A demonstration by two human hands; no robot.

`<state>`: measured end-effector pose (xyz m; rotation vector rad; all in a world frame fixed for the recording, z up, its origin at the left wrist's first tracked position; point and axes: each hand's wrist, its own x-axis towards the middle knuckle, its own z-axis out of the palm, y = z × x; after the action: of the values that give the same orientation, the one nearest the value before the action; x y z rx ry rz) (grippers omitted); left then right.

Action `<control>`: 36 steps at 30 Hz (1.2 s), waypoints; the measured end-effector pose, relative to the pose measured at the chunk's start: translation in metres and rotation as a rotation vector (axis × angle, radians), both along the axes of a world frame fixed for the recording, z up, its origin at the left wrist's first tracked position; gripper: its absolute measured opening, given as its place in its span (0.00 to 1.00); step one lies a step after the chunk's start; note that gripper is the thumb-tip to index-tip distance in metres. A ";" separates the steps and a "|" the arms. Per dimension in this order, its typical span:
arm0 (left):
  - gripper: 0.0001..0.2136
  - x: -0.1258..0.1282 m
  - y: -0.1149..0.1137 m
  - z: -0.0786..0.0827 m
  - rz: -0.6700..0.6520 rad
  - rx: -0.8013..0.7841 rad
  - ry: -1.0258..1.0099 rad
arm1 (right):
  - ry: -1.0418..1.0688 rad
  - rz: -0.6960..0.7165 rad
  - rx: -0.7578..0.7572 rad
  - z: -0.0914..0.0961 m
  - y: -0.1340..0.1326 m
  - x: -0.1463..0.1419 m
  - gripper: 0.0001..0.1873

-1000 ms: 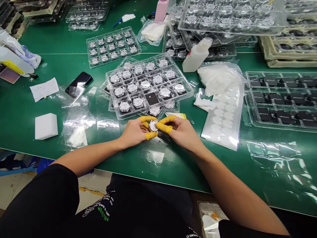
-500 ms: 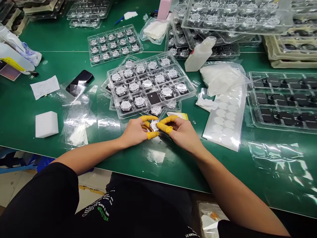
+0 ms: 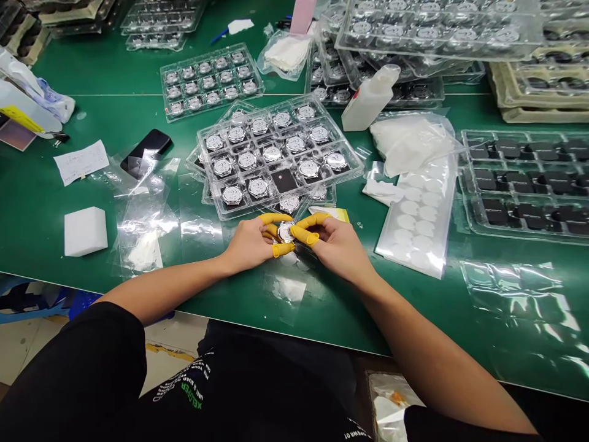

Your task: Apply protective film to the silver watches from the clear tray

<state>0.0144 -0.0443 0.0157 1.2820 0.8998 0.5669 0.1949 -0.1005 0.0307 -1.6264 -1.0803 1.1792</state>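
Note:
A silver round watch case (image 3: 286,231) is held between my two hands above the green table. My left hand (image 3: 254,240), with yellow finger cots, closes on its left side. From the right, my right hand (image 3: 338,244) presses thumb and fingers in yellow cots against the case, covering part of its face. Just beyond is a clear plastic tray (image 3: 216,212) filled with similar watch cases, with one bare black pocket (image 3: 284,181). It lies at an angle over another tray. A sheet of round white stickers (image 3: 416,230) lies right of my right hand.
A white sponge block (image 3: 85,231), a black phone (image 3: 146,150) and crumpled clear film (image 3: 142,227) lie to the left. A white bottle (image 3: 370,99) leans behind the sheet. At right is a tray of black pieces (image 3: 519,184); stacked trays (image 3: 437,37) stand at the back.
The view has shifted very slightly. Both hands keep their hold on the watch case, with almost no movement of the fingers.

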 end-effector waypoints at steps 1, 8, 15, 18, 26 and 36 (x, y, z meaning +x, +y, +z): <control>0.28 0.000 0.000 0.000 0.000 0.000 0.001 | -0.005 0.001 -0.001 0.000 0.000 0.000 0.25; 0.27 0.000 -0.001 0.002 -0.005 -0.004 0.019 | -0.021 0.007 -0.002 0.002 -0.001 0.000 0.23; 0.27 0.000 -0.001 0.002 0.005 0.012 0.020 | -0.028 -0.013 0.016 0.000 -0.002 -0.002 0.23; 0.27 0.000 -0.001 0.002 0.004 0.009 0.015 | -0.036 -0.007 0.017 -0.001 -0.002 -0.002 0.23; 0.28 0.000 -0.001 0.003 0.001 -0.001 0.019 | -0.005 -0.057 0.051 0.001 0.000 0.001 0.24; 0.28 0.000 -0.001 0.005 0.011 0.019 0.051 | 0.059 -0.210 0.006 0.009 0.007 0.022 0.22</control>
<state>0.0144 -0.0456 0.0203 1.3143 0.9463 0.5549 0.2164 -0.0937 0.0393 -1.6452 -0.8524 1.0771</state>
